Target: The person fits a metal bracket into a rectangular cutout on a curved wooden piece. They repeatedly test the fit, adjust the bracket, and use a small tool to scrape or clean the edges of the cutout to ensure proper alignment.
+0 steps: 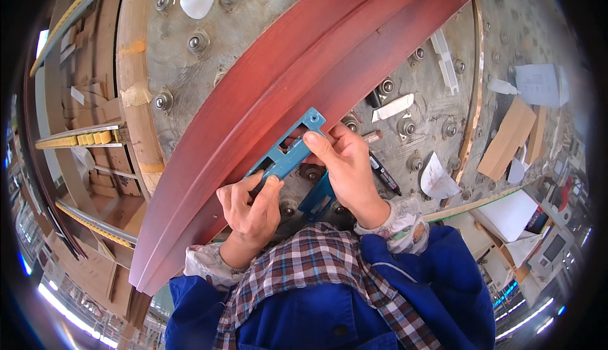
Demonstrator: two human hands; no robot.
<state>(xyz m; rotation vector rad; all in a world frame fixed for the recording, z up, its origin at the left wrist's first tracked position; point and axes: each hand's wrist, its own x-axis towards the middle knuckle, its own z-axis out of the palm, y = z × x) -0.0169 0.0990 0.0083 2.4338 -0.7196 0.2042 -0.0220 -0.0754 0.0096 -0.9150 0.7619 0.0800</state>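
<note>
A long, reddish-brown moulded board (272, 65) lies diagonally across the table in front of me. Both hands hold a blue slotted jig (292, 157) against the board's near edge. My left hand (250, 209) pinches the jig's lower-left end between thumb and fingers. At the upper-right end, my right hand (347, 168) grips it, thumb on top and fingers partly hidden beneath. Another blue piece (318, 198) rests on the table just below the jig, close to my body. A black marker (384, 174) lies right of my right hand.
The metal table (437, 122) is studded with ball rollers. A white squeeze bottle (195, 2) stands beyond the board. To the right are a white plastic strip (445, 62), a paper scrap (439, 180) and cardboard (506, 138). A rack of cardboard (95, 65) stands left.
</note>
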